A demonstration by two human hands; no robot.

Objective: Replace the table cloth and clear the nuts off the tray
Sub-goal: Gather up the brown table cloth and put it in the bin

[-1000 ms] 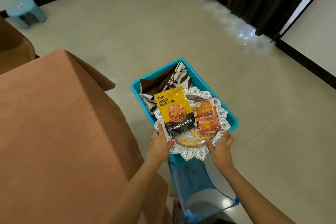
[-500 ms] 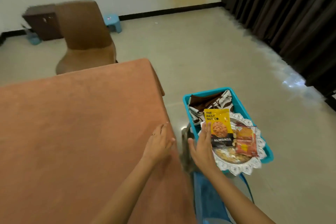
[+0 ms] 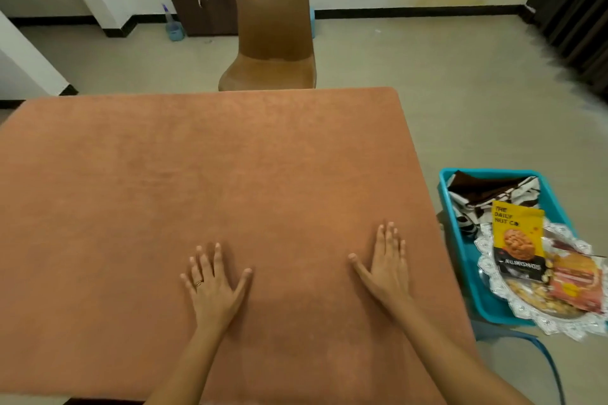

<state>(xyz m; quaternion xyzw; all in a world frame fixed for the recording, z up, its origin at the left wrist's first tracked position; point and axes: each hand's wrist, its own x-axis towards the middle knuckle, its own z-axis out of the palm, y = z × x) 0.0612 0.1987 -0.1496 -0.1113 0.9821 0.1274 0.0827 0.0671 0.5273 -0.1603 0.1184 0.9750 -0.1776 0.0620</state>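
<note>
An orange-brown table cloth covers the whole table. My left hand and my right hand both lie flat on it near the front, palms down, fingers spread, holding nothing. To the right of the table a silver scalloped tray rests on a teal bin. On the tray lie a yellow almond pouch, an orange-red packet and loose nuts. A brown and white folded cloth sits in the back of the bin.
A brown chair stands behind the far table edge. A dark low cabinet and a spray bottle in a small bucket are by the back wall. Dark curtains hang at the right. A blue chair seat is under the bin.
Both hands let go of the silver tray, left it on the teal bin, and moved left onto the table cloth. My view swung from the bin to the table.
</note>
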